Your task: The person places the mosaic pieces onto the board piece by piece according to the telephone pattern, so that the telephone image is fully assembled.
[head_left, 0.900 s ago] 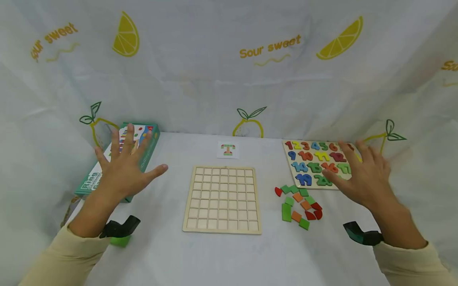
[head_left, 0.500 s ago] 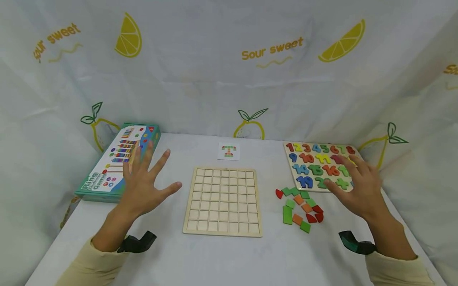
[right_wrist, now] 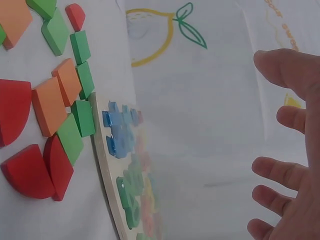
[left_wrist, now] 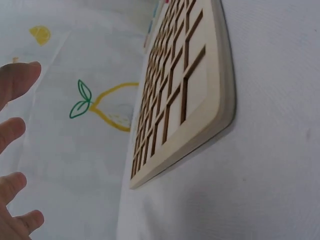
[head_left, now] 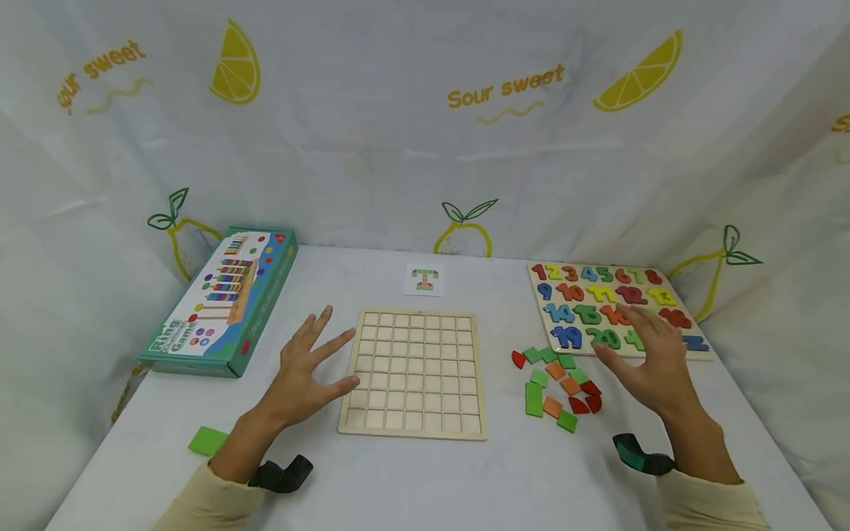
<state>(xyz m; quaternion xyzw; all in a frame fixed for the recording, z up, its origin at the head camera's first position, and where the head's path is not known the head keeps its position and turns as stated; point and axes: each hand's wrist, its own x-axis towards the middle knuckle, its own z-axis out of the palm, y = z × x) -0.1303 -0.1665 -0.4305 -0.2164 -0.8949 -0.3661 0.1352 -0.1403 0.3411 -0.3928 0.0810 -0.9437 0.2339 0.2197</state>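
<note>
My left hand (head_left: 302, 380) hovers at the left edge of a wooden grid board (head_left: 413, 424), fingers spread and holding nothing. In the left wrist view the board's corner (left_wrist: 215, 112) rises close by, with the fingertips off to the left. My right hand (head_left: 654, 365), fingers apart and nothing in them, hangs over the near part of a number puzzle board (head_left: 697, 354). Left of it lie loose flat pieces: green squares, a green rectangle (head_left: 533, 399), orange squares and red quarter-rounds (head_left: 594, 403). The right wrist view shows the red pieces (right_wrist: 30, 172) and orange squares (right_wrist: 48, 106) up close.
A small card (head_left: 425, 280) with a T-shaped pattern lies behind the grid board. At the left stands a green ring game box (head_left: 219, 302). A green piece (head_left: 208, 440) lies near my left forearm. A white printed curtain (head_left: 372, 147) hangs behind the table.
Both hands have come inward and nearer to me, the left toward the grid board. The game box and the green piece by my left arm are now uncovered.
</note>
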